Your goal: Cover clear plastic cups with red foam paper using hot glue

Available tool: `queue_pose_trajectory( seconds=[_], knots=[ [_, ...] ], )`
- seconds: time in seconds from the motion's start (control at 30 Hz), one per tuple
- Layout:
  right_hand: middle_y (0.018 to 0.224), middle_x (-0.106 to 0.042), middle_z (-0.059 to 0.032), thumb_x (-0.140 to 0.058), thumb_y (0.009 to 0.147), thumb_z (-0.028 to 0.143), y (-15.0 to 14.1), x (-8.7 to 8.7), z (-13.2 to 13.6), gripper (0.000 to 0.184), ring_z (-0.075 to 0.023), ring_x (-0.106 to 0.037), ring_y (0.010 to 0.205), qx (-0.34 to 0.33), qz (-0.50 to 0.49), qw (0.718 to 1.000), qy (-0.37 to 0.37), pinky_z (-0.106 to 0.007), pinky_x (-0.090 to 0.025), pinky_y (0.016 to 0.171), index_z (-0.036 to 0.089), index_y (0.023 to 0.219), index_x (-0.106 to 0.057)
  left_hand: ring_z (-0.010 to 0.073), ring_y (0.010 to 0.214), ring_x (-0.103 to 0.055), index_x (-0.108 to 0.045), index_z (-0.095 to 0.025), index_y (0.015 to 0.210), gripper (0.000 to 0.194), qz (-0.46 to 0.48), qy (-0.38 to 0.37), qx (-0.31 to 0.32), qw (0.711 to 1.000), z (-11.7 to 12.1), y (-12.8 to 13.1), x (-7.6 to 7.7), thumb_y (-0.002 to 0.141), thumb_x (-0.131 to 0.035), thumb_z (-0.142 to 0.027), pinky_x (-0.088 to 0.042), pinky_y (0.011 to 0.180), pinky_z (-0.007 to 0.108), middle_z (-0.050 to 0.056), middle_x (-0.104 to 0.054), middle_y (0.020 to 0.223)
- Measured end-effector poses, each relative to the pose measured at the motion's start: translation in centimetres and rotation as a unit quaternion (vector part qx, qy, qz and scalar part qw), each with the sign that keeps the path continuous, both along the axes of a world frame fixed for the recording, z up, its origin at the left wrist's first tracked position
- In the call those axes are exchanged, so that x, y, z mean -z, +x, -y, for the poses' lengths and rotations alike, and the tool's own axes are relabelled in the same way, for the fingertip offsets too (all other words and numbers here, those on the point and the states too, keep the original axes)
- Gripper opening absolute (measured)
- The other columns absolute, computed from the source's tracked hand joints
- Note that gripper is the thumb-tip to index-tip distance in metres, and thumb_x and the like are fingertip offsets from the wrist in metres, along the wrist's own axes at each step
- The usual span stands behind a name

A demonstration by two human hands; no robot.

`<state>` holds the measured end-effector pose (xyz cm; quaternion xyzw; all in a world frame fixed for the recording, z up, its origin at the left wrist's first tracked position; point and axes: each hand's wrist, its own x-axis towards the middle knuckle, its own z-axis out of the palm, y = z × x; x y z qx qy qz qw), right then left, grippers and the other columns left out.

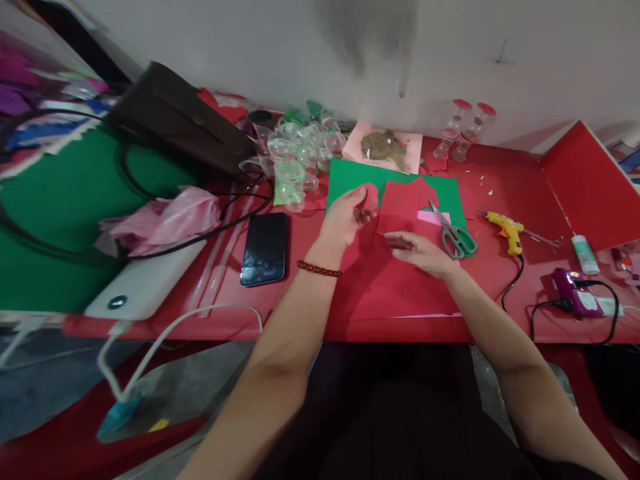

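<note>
Between the thumb and fingers of my left hand (343, 220) is a small rounded piece of red paper (371, 195). My right hand (424, 253) has its fingers stretched out and holds nothing. It hovers at the near edge of some red paper sheets (400, 208), which lie on a green sheet (350, 172). Scissors with grey-green handles (456, 241) rest just beyond my right hand, beside a bit of pink paper (434, 217). Whether my right fingertips touch the red paper, I cannot tell.
Clear plastic cups (300, 150) cluster at the back, near sand on pink paper (383, 148). Hourglass-like cup pieces (465, 130) stand by the wall. A yellow glue gun (507, 230), white bottle (585, 255) and purple power adapter (575, 293) lie right; a phone (265, 249) lies left.
</note>
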<state>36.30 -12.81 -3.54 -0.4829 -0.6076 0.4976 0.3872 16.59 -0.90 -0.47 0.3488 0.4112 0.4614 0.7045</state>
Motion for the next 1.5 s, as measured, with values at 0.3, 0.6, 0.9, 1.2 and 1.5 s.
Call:
queue_pose_trajectory(
  seconds=[0.3,0.6,0.9,1.2,1.5],
  knots=[
    [0.165,-0.059,-0.0149,-0.083,0.093,0.047,-0.5,1.0,0.2,0.056,-0.0384,-0.047,0.16,-0.013,0.373,0.914,0.161,-0.065,-0.038,0.131,0.029,0.145,-0.074,0.0106,0.059,-0.063,-0.066,-0.023,0.094,0.011,0.001,-0.07,-0.067,0.995,-0.3,0.1,-0.2,0.096,-0.073,-0.031,-0.045,0.057,0.022,-0.001,-0.073,0.077],
    [0.169,-0.054,-0.0172,-0.07,0.103,0.05,-0.9,0.6,0.3,0.063,-0.0361,-0.04,0.165,-0.02,0.422,0.893,0.158,-0.063,-0.033,0.135,0.023,0.16,-0.061,0.0127,0.065,-0.068,-0.069,-0.021,0.092,0.008,0.047,-0.085,-0.019,0.995,-0.5,0.6,0.2,0.098,-0.07,-0.027,-0.057,0.071,0.026,0.001,-0.074,0.077],
    [0.097,-0.085,-0.0109,-0.057,0.098,0.026,0.4,-0.1,0.5,0.024,-0.0289,-0.08,0.091,0.193,0.366,0.874,0.255,-0.046,-0.063,0.092,0.024,0.093,-0.081,0.025,0.093,-0.071,-0.077,-0.021,0.085,0.007,-0.297,0.26,0.124,0.91,2.1,3.2,2.3,0.092,-0.077,-0.024,-0.055,0.094,0.039,0.008,-0.08,0.095],
    [0.103,-0.083,-0.0131,-0.052,0.1,0.031,1.6,-0.5,-0.1,0.025,-0.0307,-0.076,0.101,0.297,0.353,0.818,0.343,-0.047,-0.06,0.095,0.025,0.099,-0.076,0.0282,0.114,-0.069,-0.079,-0.021,0.116,0.022,-0.372,0.31,-0.067,0.872,0.1,0.5,0.8,0.098,-0.067,-0.021,-0.053,0.109,0.043,0.015,-0.076,0.126],
    [0.102,-0.083,-0.0124,-0.051,0.101,0.034,2.0,-0.4,-0.3,0.03,-0.0313,-0.075,0.099,0.351,0.379,0.788,0.336,-0.049,-0.052,0.098,0.024,0.103,-0.079,0.0582,0.149,-0.042,-0.07,-0.018,0.098,0.028,-0.607,0.153,-0.191,0.756,-2.9,-8.6,-1.4,0.076,-0.086,-0.027,-0.032,0.118,0.077,0.032,-0.061,0.142]
  ],
)
